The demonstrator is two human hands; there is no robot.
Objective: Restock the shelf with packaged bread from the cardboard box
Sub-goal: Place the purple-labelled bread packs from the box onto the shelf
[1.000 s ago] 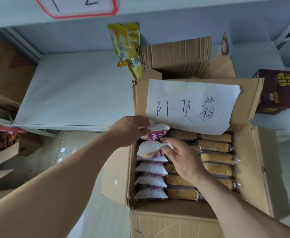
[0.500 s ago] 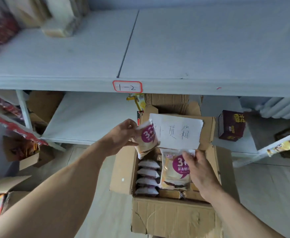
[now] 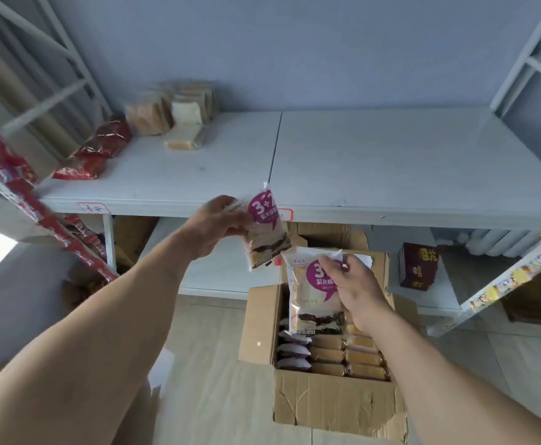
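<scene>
red packets (image 3: pixel 97 149) and sliced loaves (image 3: pixel 173 118) sit far left on the shelf (image 3: pixel 391 162). below it, the cardboard box (image 3: pixel 333 403) holds bread rows. left hand (image 3: pixel 213 224) grips one bread pack (image 3: pixel 264 229), right hand (image 3: pixel 355 287) another pack (image 3: pixel 311 293).

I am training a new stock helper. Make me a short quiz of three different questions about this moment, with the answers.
1. True or false: both hands hold a bread packet.
2. Which hand is nearer the shelf edge? A left, B right.
3. Fill in: more packets lie in the ____ box.

Key:
1. True: the left hand grips one white packet with a purple label, the right hand another.
2. A, near the pale grey shelf.
3. Cardboard: the brown cardboard box.
</scene>
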